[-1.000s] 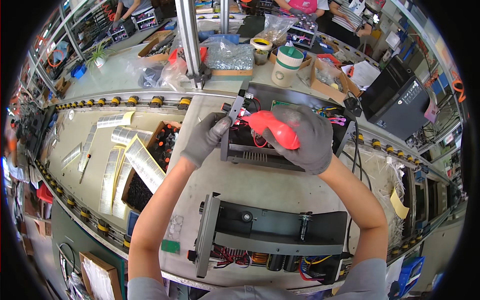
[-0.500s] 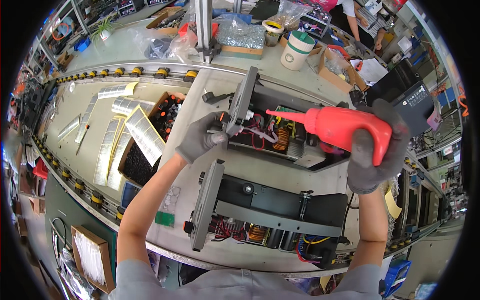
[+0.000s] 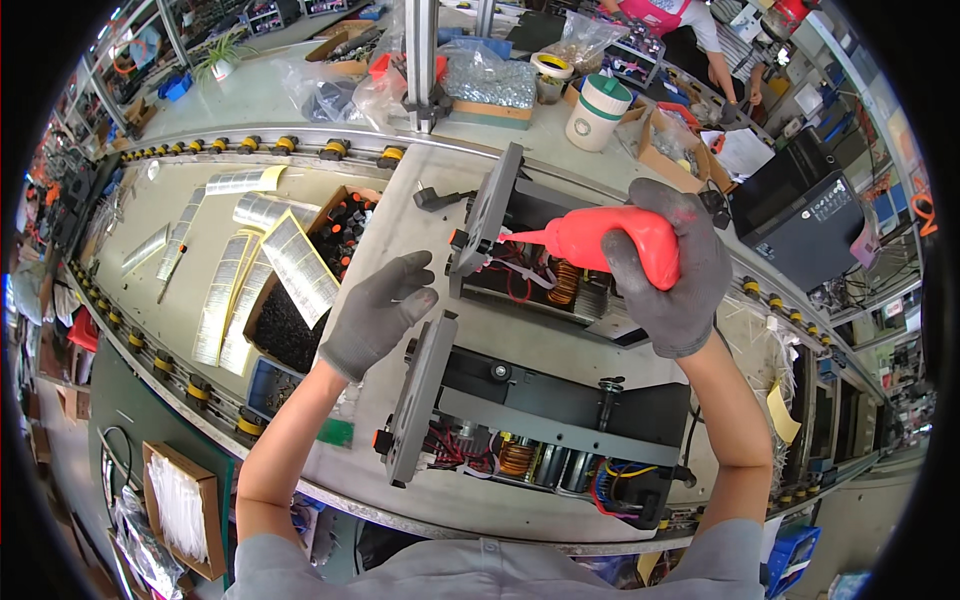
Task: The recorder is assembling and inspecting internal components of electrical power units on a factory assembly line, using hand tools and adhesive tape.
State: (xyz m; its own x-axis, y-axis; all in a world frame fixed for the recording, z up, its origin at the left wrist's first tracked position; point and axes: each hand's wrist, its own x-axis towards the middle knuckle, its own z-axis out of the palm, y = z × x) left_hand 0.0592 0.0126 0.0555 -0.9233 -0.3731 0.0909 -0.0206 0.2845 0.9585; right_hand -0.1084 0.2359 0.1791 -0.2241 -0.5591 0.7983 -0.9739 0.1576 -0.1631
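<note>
My right hand, in a grey glove, grips a red squeeze bottle with a thin tapered nozzle. Its tip meets the inner side of the front panel of the farther open machine chassis, near an orange-tipped switch. Copper coils and wires show inside that chassis. Gloved in grey too, my left hand hovers left of the panel with fingers apart, holding nothing. A second chassis lies nearer me, showing a grey panel, a coil, capacitors and coloured wires.
Label sheets lie at the left, partly over a box of small black parts. A power plug rests behind the far chassis. Yellow-black rollers line the bench. Beyond stand a white-green canister and a person.
The red bottle has moved left and its nozzle now reaches the front panel. My left hand has let go of the panel and drawn back toward me, fingers spreading.
</note>
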